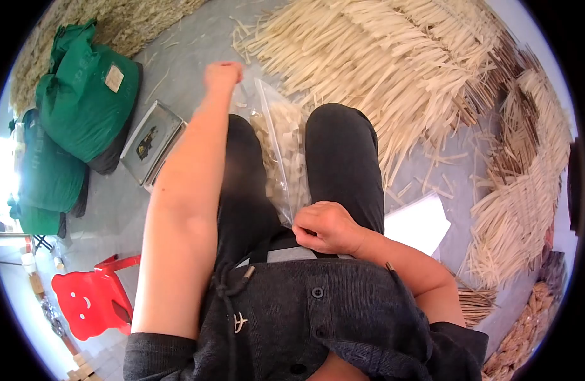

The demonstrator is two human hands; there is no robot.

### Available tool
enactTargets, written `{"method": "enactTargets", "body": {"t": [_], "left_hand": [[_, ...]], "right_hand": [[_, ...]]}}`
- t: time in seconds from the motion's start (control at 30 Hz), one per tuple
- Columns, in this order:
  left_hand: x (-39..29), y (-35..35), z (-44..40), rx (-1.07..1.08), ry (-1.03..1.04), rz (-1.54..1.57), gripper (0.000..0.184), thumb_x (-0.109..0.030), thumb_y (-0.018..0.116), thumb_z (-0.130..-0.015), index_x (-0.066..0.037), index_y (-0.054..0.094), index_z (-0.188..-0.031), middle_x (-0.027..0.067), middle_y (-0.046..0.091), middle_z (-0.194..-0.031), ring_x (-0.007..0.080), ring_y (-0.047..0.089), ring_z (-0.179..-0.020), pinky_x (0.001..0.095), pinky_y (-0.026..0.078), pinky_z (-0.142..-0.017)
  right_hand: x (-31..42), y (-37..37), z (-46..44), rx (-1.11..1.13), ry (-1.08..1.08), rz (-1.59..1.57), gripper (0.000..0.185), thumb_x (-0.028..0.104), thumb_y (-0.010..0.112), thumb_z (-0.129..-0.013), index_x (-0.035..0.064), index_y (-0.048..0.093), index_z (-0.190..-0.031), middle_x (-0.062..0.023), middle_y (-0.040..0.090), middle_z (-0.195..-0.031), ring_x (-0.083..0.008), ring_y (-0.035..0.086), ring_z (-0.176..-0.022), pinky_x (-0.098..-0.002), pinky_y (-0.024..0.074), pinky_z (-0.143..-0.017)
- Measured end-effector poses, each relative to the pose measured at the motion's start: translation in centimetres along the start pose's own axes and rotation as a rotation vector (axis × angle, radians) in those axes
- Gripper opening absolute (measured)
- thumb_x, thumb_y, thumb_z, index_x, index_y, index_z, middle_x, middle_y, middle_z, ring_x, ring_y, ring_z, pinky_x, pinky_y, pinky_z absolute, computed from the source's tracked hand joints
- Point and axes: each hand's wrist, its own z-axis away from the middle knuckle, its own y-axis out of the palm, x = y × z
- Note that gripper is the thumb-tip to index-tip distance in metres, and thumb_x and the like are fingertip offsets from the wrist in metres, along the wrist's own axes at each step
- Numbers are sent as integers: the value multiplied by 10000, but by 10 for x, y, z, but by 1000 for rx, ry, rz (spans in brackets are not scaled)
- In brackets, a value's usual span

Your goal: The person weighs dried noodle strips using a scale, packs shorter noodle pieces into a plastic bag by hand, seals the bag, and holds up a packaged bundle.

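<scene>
A clear plastic bag [286,149] filled with pale flat pieces lies between my knees. My right hand [327,228] is closed at the bag's near corner, its fingers curled around the plastic edge in front of my waist. Stretched far forward, my left hand [224,75] is closed in a fist beyond my left knee, a little left of the bag's far end. Whatever it holds, if anything, is too small or hidden to name.
Long pale strips [362,63] lie in a large layered heap ahead and right. Green sacks [92,95] stand at left, near a glass-topped box [151,143]. A red chair [92,301] is lower left; a white sheet [419,222] lies right of my leg.
</scene>
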Motion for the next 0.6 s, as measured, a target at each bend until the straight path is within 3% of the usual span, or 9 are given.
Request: {"method": "enactTargets", "body": {"t": [0.03,0.07,0.13,0.23,0.33,0.43,0.6], "left_hand": [[-8,-8,3,-35,-24,206,264,-249,747,-778,-9,680,-864,53,636,-706,112,589,-585,256,511,-524],[-15,-14,10,-35,-26,205,264,-249,747,-778,-9,680,-864,53,636,-706,112,589,-585,256,511,-524],[-28,-27,29,212,-209,77,319,-343,725,-834,-30,664,-848,34,606,-690,97,561,-563,231,495,-519],[-45,-20,61,386,-350,-94,324,-356,700,-862,-42,641,-810,16,594,-700,90,546,-565,216,493,-519],[-21,-5,51,493,-293,-104,263,-303,706,-848,-54,634,-803,2,595,-718,80,543,-581,203,491,-525],[-18,-7,40,418,-276,123,157,-192,692,-814,-42,647,-822,35,627,-719,92,565,-568,221,510,-516],[-24,-41,38,339,-222,193,74,-125,675,-797,-55,655,-805,28,636,-715,81,573,-579,222,514,-521]], "right_hand": [[0,0,0,-1,3,4,131,105,638,-757,55,529,-704,-94,555,-673,-308,584,-653,-407,467,-608],[0,0,-1,-2,5,5,130,107,641,-756,56,531,-706,-92,556,-676,-306,585,-655,-406,467,-609],[-2,1,-3,-4,0,10,133,108,641,-757,56,530,-705,-92,555,-673,-307,583,-649,-406,466,-607],[-2,4,-3,4,-7,16,138,111,640,-761,55,529,-702,-92,555,-667,-309,579,-638,-407,466,-601],[0,2,-4,3,6,24,133,111,636,-766,55,532,-704,-97,554,-658,-313,578,-629,-414,465,-593],[6,-2,-2,-29,67,44,125,117,632,-768,58,540,-709,-108,554,-649,-320,580,-627,-418,467,-585],[21,-24,-18,-110,208,111,148,152,634,-756,61,539,-687,-131,558,-647,-327,587,-611,-401,473,-561]]}}
